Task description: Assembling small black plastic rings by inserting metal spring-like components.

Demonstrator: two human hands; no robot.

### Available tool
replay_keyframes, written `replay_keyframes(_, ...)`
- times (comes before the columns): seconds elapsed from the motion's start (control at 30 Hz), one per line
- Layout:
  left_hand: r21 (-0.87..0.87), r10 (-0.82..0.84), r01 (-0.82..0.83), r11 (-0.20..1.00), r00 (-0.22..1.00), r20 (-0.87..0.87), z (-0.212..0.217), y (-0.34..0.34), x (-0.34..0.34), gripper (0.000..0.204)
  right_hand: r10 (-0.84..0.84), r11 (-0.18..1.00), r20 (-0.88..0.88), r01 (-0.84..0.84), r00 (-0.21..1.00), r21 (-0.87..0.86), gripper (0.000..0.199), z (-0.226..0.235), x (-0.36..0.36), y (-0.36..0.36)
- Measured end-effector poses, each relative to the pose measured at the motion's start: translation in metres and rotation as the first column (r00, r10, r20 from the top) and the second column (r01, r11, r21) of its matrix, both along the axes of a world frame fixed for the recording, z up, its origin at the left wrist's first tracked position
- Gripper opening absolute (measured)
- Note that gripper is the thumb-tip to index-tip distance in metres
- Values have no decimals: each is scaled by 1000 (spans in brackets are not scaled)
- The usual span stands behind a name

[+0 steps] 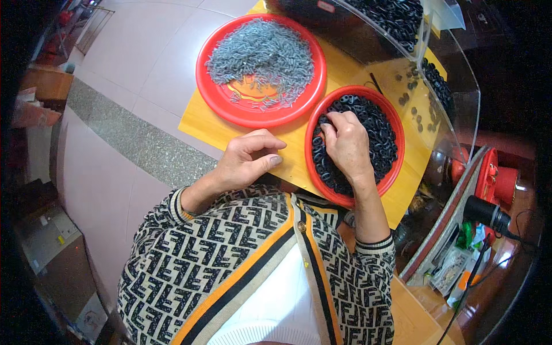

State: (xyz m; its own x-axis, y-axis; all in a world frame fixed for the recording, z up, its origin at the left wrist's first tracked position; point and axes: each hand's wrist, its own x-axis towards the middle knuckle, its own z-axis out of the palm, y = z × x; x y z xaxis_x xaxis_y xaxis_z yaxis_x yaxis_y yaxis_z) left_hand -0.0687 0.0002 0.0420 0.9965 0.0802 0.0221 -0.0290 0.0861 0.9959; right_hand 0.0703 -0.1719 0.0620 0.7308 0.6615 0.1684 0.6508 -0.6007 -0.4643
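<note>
My right hand [348,142] reaches into a red round tray [401,135] heaped with small black ring-shaped pieces [376,152]. Its thumb and fingers are drawn together at the left of the heap, and the fingertips hide whatever is between them. Left of this tray, my left hand [248,160] hovers over the edge of the yellow tabletop. Its fingers are bent, with a gap between thumb and forefinger, and nothing shows in it. Beyond it lies a larger red round tray [211,99] with a pile of small grey screw-like pieces [261,54].
Clear plastic bins [468,86] at the upper right hold more black pieces [397,20]. A black cylindrical device [486,213] with a cable stands at the right, among small packets. The yellow tabletop [198,118] ends at the left above a tiled floor [167,63].
</note>
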Motion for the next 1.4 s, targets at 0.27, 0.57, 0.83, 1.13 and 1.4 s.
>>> replay_keyframes(0.27,-6,31,-31,999,999,-23,2,4,-1,18,-115,993,-54,113,992,-38,11,-7,-2,8)
replay_keyframes(0.57,6,15,-15,1000,999,37,8,-2,4,18,-184,936,-398,283,899,207,7,7,-9,-5)
replay_keyframes(0.83,233,-136,71,970,952,274,14,-17,21,16,-230,868,-598,439,768,230,6,11,-10,-33)
replay_keyframes(1.13,525,-9,-214,824,922,388,13,25,19,21,-233,861,-321,349,918,370,7,12,-15,-32)
replay_keyframes(1.4,879,-16,-179,442,978,207,20,98,49,13,-161,797,-606,465,779,386,6,15,-44,-36)
